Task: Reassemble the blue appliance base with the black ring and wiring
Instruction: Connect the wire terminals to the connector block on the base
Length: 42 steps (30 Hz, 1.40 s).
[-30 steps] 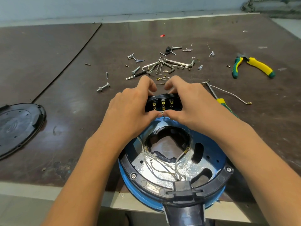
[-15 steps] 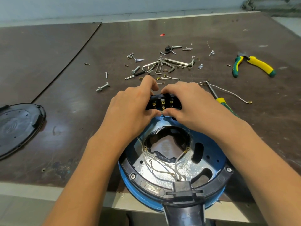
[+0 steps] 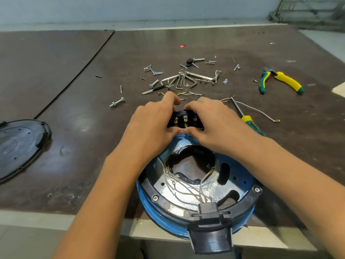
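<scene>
The blue appliance base (image 3: 240,182) lies upside down at the table's near edge, with the black ring (image 3: 250,200) screwed round its rim. White wires (image 3: 186,187) run across its silver inner plate to a black plug housing (image 3: 209,209) at the front. At the far rim sits a black terminal block (image 3: 185,120) with brass contacts. My left hand (image 3: 151,126) grips its left end, fingers over the back and thumb at the front. My right hand (image 3: 214,124) grips its right end the same way. The thumbs nearly meet.
Loose screws, bolts and hex keys (image 3: 184,79) lie scattered beyond my hands. Green-yellow pliers (image 3: 280,81) are at the far right, a screwdriver (image 3: 248,121) and a loose white wire (image 3: 261,114) beside my right hand. A black cover plate (image 3: 20,146) lies at the left.
Both hands have stayed on the terminal block, with only small shifts of the fingers. The base has not moved.
</scene>
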### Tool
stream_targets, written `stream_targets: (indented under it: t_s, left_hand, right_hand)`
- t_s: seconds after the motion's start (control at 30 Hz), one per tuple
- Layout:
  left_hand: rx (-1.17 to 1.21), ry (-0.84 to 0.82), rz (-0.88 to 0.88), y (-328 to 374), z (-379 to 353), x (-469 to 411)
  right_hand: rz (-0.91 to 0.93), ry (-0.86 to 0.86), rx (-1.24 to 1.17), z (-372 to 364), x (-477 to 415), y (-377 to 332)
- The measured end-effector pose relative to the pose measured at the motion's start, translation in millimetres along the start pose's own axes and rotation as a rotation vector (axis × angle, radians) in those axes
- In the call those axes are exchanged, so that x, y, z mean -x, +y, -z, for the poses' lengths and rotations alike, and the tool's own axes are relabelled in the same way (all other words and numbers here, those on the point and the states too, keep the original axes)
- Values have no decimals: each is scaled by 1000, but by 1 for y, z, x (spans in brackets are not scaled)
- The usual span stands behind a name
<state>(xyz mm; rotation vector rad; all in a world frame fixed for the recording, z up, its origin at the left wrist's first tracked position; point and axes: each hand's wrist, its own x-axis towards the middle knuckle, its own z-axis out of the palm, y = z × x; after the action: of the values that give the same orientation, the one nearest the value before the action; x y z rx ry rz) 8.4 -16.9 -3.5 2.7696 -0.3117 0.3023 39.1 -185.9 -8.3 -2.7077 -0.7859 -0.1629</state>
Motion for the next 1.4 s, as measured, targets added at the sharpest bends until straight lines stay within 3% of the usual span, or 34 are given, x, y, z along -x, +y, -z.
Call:
stream_targets:
  t_s: [0.27,0.8,0.93,1.03,1.17,1.27,1.4]
  left_hand:
    - [67,-1,31,-2,0,3]
    - [63,26,24,-6,-2,3]
    - [94,-38,67,-10,-1,2]
    - [26,-55,86,-14,3,2]
    - [3,-57,106,-19,6,6]
    - [10,-62,135,-22,9,7]
    - [-66,-54,111,-23,8,6]
  right_hand:
    - [218,-145,31,19,-13,11]
    - [223,-88,-109,7,-19,27]
    - [57,-87,-497,14,-21,36]
    - [-132,5,-749,17,-32,44]
    - [-278,-1,-515,9,-61,59]
    - [-118,-161,-131,0,-83,58]
    - [74,-388,54,-16,-112,45]
